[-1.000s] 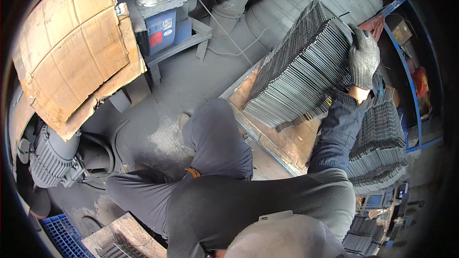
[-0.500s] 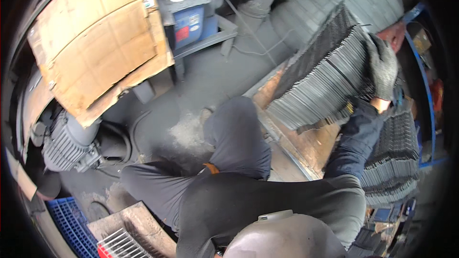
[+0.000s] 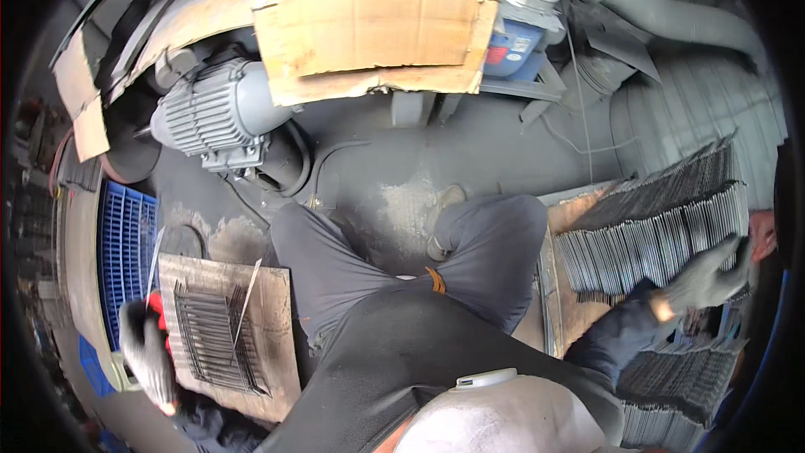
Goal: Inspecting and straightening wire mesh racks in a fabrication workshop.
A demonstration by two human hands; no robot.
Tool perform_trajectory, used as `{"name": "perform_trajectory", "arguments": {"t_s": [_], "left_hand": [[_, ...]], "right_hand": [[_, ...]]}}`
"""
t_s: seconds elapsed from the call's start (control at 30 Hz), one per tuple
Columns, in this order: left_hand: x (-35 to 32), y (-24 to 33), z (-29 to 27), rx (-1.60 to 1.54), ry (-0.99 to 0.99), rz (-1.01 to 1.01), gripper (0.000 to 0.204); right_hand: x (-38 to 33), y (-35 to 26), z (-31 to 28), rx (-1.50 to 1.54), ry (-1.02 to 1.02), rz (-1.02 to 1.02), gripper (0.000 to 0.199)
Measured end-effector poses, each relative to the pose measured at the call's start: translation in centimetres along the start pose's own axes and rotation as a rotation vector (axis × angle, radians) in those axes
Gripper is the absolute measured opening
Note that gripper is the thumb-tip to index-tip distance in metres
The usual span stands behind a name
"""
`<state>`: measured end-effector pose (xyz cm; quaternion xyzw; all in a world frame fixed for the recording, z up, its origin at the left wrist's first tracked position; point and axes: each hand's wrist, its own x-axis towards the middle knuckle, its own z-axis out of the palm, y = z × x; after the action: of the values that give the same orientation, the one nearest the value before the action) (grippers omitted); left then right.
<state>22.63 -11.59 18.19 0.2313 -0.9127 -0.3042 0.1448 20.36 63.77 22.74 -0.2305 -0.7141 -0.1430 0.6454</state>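
My right hand (image 3: 708, 277), in a grey knitted glove, is at the right end of a row of thin dark metal plates (image 3: 654, 239) standing on edge. Thumb and fingers are apart, with nothing visible between them. My left hand (image 3: 149, 356), gloved alike, is curled beside a red object (image 3: 157, 309) at the left edge of a worn board (image 3: 281, 319). A thin pale strip (image 3: 156, 264) rises from near its fingertips; whether the hand grips this strip or the red object is hidden. Several thin dark plates (image 3: 210, 340) stand on the board, with another pale strip across them.
A second row of plates (image 3: 683, 377) is at the lower right. Ahead are a grey electric motor (image 3: 210, 109), a cardboard sheet (image 3: 377, 17) and a blue box (image 3: 511, 49). A thick grey duct (image 3: 654, 13) runs at the far right. A blue plastic crate (image 3: 127, 260) is at the left.
The view has swung left, bringing my left hand and the whole board into sight. My right hand has come down from the upper right corner of the plate row, still near that end.
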Motion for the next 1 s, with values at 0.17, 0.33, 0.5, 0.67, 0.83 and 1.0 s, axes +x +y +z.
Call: {"name": "perform_trajectory", "arguments": {"t_s": [0.17, 0.33, 0.5, 0.67, 0.83, 1.0], "left_hand": [[2.5, 9.0, 10.4, 0.077, -0.209, 0.476, 0.027], [4.1, 15.5, 21.4, 0.023, -0.202, 1.012, 0.040], [5.1, 16.4, 28.4, -0.030, 0.343, 0.976, 0.075], [5.6, 9.1, 43.0, -0.903, -0.730, -0.091, 0.031], [4.1, 12.7, 51.0, -1.028, -0.863, -0.160, 0.021], [4.8, 10.1, 53.1, -1.041, -0.721, -0.051, 0.018]], "right_hand": [[-18.2, -21.5, -0.5, 1.379, -1.029, 0.523, 0.061], [-24.6, -33.0, 0.7, 1.600, -1.468, 0.491, 0.055], [-29.3, -30.6, 6.6, 1.500, -1.609, 1.139, 0.012], [-32.0, -26.9, 11.7, 1.463, -1.554, 1.075, 0.004], [-32.2, -23.0, 14.9, 1.311, -1.418, 1.130, 0.006], [-32.3, -25.4, 15.8, 1.283, -1.478, 1.152, 0.006]]}}
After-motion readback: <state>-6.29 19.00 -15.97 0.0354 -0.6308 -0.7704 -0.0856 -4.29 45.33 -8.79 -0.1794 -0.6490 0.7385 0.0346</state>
